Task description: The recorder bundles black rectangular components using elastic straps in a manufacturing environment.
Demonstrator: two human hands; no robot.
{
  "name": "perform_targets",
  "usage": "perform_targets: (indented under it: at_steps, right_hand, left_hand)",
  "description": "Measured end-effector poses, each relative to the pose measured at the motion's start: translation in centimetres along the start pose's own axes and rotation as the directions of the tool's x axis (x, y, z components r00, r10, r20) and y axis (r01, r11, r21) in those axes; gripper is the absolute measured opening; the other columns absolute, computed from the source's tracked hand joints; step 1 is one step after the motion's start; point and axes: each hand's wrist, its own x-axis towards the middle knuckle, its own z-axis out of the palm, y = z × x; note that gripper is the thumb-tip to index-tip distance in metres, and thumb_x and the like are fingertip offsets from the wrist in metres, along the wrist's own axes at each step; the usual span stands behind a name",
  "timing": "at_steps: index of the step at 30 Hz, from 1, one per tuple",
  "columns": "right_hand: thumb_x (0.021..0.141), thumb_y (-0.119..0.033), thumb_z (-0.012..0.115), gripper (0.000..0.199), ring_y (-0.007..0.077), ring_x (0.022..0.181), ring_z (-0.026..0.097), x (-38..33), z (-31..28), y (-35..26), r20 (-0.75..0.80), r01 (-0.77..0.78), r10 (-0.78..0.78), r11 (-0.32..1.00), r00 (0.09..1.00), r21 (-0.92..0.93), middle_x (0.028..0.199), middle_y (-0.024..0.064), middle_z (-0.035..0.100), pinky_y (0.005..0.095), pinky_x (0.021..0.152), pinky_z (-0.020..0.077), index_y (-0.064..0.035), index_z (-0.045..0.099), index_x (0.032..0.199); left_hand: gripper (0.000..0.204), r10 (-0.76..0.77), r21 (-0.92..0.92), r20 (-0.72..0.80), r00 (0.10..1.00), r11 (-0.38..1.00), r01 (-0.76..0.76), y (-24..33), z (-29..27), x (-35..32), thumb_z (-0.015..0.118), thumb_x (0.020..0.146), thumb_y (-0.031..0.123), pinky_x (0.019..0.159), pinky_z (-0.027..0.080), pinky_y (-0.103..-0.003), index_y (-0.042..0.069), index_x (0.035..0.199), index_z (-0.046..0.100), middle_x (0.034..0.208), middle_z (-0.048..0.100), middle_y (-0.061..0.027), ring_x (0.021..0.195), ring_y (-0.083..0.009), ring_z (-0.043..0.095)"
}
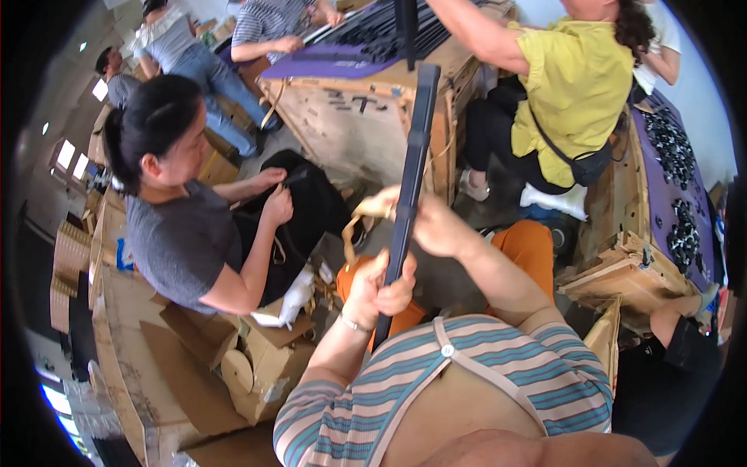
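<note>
A long black bar (414, 156) stands slanted in front of me, its thicker upper end pointing away and its lower end near my shirt. My left hand (381, 294) is closed round the lower part of it. Farther up, my right hand (437, 224) is at the bar's right side, with its fingers reaching behind it. A thin tan strip (354, 231) hangs in a loop from the fingertips of that hand, left of the bar. The bar hides part of the right fingers, so whether they also grip it is unclear.
At left a co-worker in a grey shirt (183, 237) handles a small dark piece. Cardboard boxes (268, 370) lie below. Ahead, a wooden crate (342, 128) carries many black bars. A person in yellow (576, 101) is near right, beside a table with small black parts (685, 233).
</note>
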Motion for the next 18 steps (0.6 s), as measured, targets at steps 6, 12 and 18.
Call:
perform_targets:
  at_steps: [6, 12, 18]
  right_hand:
    - [0.094, -0.019, 0.036, 0.033, 0.0013, 0.055, 0.03, -0.2, -2.0, 0.0, 0.073, -0.24, 0.231, 0.881, 0.97, 0.408, 0.078, -0.0043, 0.049, 0.0151, 0.048, 0.0241, -0.0012, 0.049, 0.119]
    - [0.09, -0.025, 0.053, 0.033, -0.0001, 0.056, 0.034, 0.0, -1.3, -1.2, 0.075, -0.103, 0.098, 0.993, 0.992, 0.06, 0.079, -0.0037, 0.049, 0.0157, 0.047, 0.026, -0.0027, 0.05, 0.115]
    - [0.091, -0.024, 0.051, 0.033, 0.0075, 0.07, 0.049, -0.1, -2.8, -1.1, 0.22, -0.286, 0.245, 0.942, 0.944, 0.178, 0.084, 0.0003, 0.052, 0.0214, 0.067, 0.0411, -0.0022, 0.048, 0.116]
  left_hand:
    - [0.04, 0.036, -0.076, 0.166, 0.986, 0.997, -0.024, 0.4, -0.2, 0.3, 0.032, 0.095, 0.04, 0.03, 0.024, -0.02, 0.001, 0.093, 0.042, 0.049, 0.035, 0.0006, 0.034, -0.007, 0.029]
    - [0.039, 0.036, -0.103, 0.18, 0.983, 0.995, -0.018, -0.2, -0.3, 0.0, 0.031, 0.095, 0.04, 0.03, 0.024, -0.02, 0.002, 0.093, 0.041, 0.049, 0.035, 0.0007, 0.035, -0.007, 0.029]
    - [0.038, 0.04, -0.186, 0.21, 0.977, 0.983, 0.0, -0.2, -0.9, 0.4, 0.032, 0.095, 0.039, 0.03, 0.024, -0.021, 0.003, 0.092, 0.041, 0.049, 0.036, 0.0005, 0.034, -0.0071, 0.029]
